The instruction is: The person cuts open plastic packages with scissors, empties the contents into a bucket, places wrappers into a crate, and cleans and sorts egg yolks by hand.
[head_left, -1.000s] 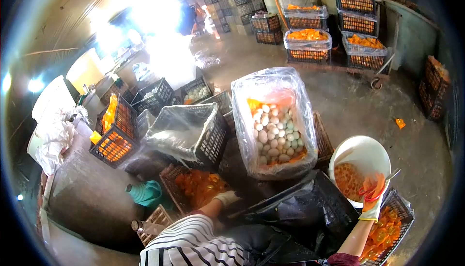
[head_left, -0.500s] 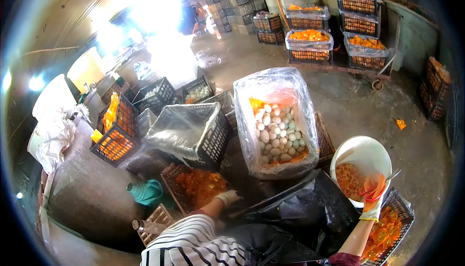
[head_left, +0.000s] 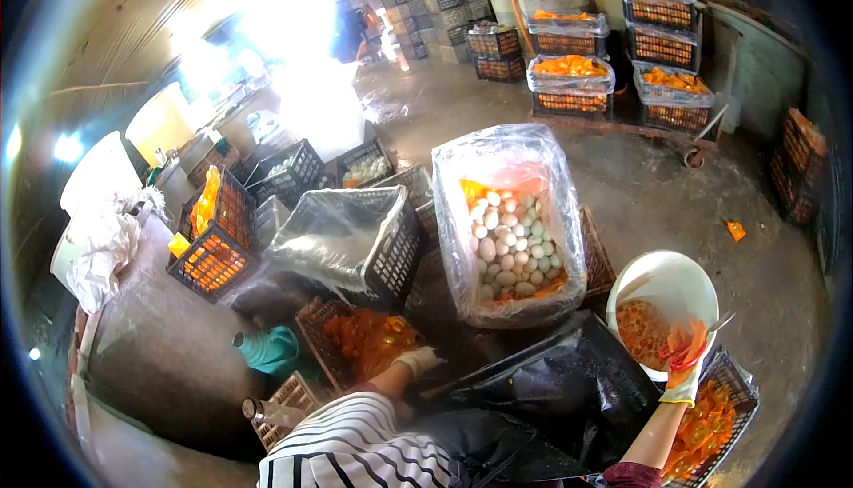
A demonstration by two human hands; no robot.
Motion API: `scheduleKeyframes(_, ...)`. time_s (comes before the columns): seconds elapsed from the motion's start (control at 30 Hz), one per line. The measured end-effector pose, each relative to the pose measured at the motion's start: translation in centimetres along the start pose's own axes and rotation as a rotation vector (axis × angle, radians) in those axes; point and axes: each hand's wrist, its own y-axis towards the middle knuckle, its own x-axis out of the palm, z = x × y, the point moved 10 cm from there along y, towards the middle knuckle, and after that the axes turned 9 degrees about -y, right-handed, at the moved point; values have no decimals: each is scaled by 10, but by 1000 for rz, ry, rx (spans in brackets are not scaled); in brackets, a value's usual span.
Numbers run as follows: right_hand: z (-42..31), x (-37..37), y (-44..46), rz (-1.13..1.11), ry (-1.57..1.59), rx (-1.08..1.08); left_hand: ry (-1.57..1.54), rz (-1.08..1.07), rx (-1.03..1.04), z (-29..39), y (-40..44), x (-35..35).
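Observation:
My left hand [head_left: 416,363], in a pale glove, is low beside a dark crate [head_left: 306,332] of wet orange pieces [head_left: 364,332]; its fingers are too indistinct to read. My right hand [head_left: 682,371], in a white and orange glove, is at the near rim of a white bucket [head_left: 706,284] holding orange-brown, frothy liquid [head_left: 641,328]. Its fingers are closed around a red-handled tool [head_left: 689,360], whose kind I cannot make out. Below that hand stands a crate of orange pieces [head_left: 706,430]. Black plastic sheeting [head_left: 560,386] lies between my arms.
Ahead is a plastic-lined crate [head_left: 446,221] of pale eggs [head_left: 515,248]. Left of it stands another lined crate [head_left: 395,252]. A teal object [head_left: 271,350] rests near a pale crate [head_left: 291,399]. Filled crates [head_left: 569,101] sit on a wheeled cart [head_left: 622,132] at the back.
The view has shifted very slightly. My right hand and the red-handled tool have turned a little at the bucket rim; my left hand stays almost in place.

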Motion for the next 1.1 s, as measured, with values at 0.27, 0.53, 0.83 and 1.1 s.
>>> scheduleKeyframes(0.27, -16, 16, -9, -36, -20, -47, 58, 33, 250, -23, 16, 5)
scheduleKeyframes(0.53, -13, 12, -12, 51, 5, 8, -61, 129, 90, -5, 6, -32)
scheduleKeyframes(0.83, -16, 18, -21, 113, 58, 13, -109, 58, 62, -7, 7, -18)
scheduleKeyframes(1.1, -18, 7, -13, -79, 174, -117, -241, 779, 224, 54, -45, -111)
